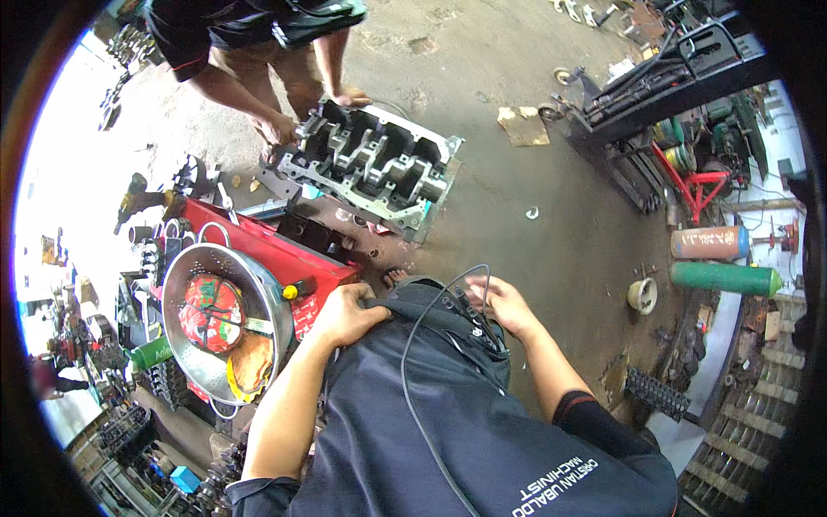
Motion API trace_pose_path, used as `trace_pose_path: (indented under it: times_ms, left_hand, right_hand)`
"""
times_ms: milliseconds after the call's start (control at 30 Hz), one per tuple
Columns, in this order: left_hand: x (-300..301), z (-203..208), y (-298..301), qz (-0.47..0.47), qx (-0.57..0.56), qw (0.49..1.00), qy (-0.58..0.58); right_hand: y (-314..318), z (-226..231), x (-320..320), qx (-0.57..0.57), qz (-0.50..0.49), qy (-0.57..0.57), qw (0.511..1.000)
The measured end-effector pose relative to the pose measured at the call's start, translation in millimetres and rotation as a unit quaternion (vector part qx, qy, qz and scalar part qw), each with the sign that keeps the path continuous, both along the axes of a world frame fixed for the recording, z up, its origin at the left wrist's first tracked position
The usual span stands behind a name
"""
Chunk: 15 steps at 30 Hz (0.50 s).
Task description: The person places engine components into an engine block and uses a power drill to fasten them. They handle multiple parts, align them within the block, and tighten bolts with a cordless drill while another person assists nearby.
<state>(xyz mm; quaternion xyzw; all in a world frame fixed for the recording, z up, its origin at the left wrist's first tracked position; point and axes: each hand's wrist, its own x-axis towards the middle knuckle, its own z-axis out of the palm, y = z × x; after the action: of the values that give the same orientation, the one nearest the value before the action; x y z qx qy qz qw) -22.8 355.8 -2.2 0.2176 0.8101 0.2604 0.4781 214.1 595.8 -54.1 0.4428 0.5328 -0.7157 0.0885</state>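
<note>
My left hand point(348, 315) is closed round a fold of black fabric at my waist, beside a black waist bag point(435, 303). On the bag's other side, my right hand point(501, 306) has its fingers apart near the zipped edge, partly behind a thin black cable point(408, 366) that loops down over my dark shirt point(405, 431). Ahead of me lies a metal engine block point(428, 146) with a crankshaft point(366, 155) in it. A co-worker bends over its far left end, one hand point(351, 96) on the far edge and the other hand point(280, 129) at the left corner.
Close on my left, a metal colander point(178, 314) holding a red-green bundle stands by a red bench point(280, 250). Tools and engine parts crowd the far left. At right are a black lifting frame point(663, 82), a green gas cylinder point(724, 277), an orange cylinder point(708, 243) and a small pot point(642, 295).
</note>
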Motion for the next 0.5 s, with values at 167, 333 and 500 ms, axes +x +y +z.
trace_pose_path:
  times_ms: [167,333,500]
  left_hand:
    - [-3.0,-3.0,-1.5,0.017,0.012,1.0,0.0]
    - [3.4,-12.6,4.5,0.019,0.032,0.999,-0.006]
    - [7.8,-30.2,-4.1,0.035,0.04,0.998,-0.036]
  right_hand:
    - [-2.6,129.3,20.2,0.188,0.316,-0.071,0.927]
    - [-65.9,164.2,-24.3,0.123,0.378,0.206,0.894]
    - [-91.4,164.7,-69.7,0.055,0.404,0.34,0.847]
